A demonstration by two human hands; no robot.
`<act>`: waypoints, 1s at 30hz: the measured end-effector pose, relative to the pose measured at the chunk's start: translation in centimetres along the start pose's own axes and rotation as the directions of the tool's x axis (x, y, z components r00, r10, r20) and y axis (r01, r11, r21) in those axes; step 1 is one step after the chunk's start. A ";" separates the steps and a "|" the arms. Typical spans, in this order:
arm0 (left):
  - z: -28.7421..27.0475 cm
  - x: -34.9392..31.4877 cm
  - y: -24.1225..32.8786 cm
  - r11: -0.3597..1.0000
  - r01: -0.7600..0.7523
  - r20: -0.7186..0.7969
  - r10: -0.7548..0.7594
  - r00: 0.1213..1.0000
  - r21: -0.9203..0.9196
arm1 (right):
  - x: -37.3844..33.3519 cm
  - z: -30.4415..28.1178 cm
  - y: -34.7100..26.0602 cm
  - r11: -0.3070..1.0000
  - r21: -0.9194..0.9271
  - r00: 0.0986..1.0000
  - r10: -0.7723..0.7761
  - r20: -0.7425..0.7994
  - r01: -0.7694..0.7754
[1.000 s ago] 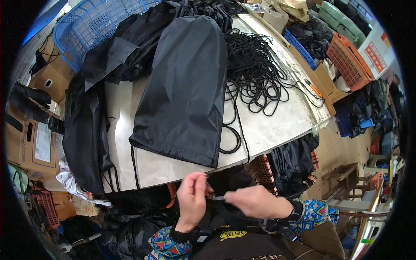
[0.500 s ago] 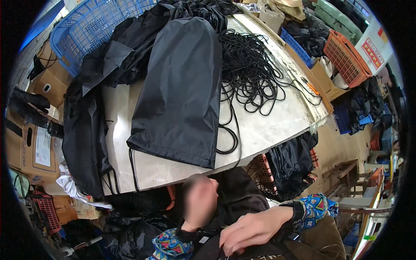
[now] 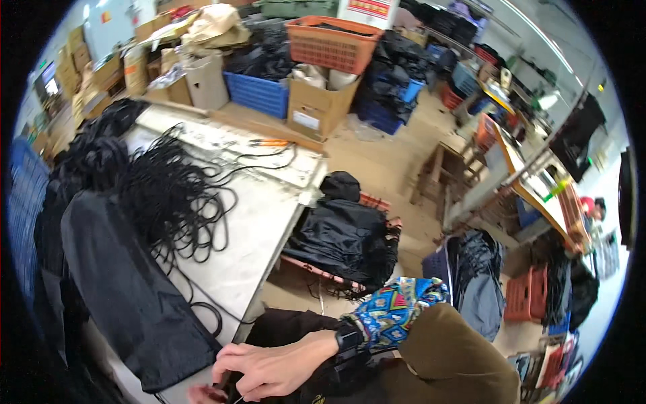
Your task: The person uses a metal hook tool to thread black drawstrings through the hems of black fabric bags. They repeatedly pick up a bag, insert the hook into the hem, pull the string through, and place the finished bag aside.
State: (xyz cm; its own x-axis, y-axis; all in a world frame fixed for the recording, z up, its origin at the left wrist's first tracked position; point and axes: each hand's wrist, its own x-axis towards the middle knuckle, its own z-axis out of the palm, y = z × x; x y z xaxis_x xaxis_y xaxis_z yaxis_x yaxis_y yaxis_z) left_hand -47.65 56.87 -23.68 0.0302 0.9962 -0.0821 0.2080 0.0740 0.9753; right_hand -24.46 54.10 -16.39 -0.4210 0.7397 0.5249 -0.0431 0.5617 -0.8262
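At the lower edge my right hand [image 3: 282, 367], with a black watch on its wrist, is closed with thumb and fingers together. Something thin and pale shows just below its fingertips, too small to name. Only blurred fingers of my left hand [image 3: 205, 394] show beside it, and what they hold is hidden. Close by on the left, a black drawstring bag [image 3: 134, 289] lies flat on the white table [image 3: 259, 232]. A tangled heap of black cord [image 3: 175, 195] sits beyond it, with loops trailing toward the near edge.
Orange-handled scissors or snips [image 3: 269, 143] lie at the table's far edge. A pink basket [image 3: 323, 269] piled with black bags stands right of the table. Farther off are a blue crate [image 3: 256, 94], an orange basket [image 3: 330, 47], a cardboard box [image 3: 316, 108] and a wooden stool [image 3: 441, 175].
My view has swung to the right, so the table and bag appear farther left. My left hand, earlier raised by the table's edge, is now low beside the right one.
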 end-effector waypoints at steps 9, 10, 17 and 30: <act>5.0 -0.6 7.5 0.900 0.213 0.336 -0.080 0.939 -0.379 | -0.3 0.6 0.1 0.962 -0.230 0.965 0.088 -0.246 -0.146; 4.3 -0.5 8.0 0.892 0.336 0.449 -0.177 0.876 -0.303 | -0.2 0.3 0.4 0.967 -0.206 0.970 0.102 -0.221 -0.149; 6.5 -3.6 6.8 0.882 0.233 0.371 -0.073 0.926 -0.410 | 0.4 -0.9 -0.2 0.631 0.694 0.884 0.467 0.016 -0.347; 2.7 -1.1 4.0 0.782 0.443 0.075 -0.459 0.885 -0.439 | -0.1 -0.3 2.9 0.823 -0.253 0.853 0.442 -0.277 -0.508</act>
State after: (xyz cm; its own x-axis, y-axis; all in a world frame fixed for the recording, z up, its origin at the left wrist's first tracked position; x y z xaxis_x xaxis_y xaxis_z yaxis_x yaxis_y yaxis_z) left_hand -44.22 55.98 -20.21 0.0044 0.8444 -0.5357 -0.2531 0.5192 0.8163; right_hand -24.25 55.81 -18.75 -0.1271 0.9820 0.1397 0.4072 0.1801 -0.8954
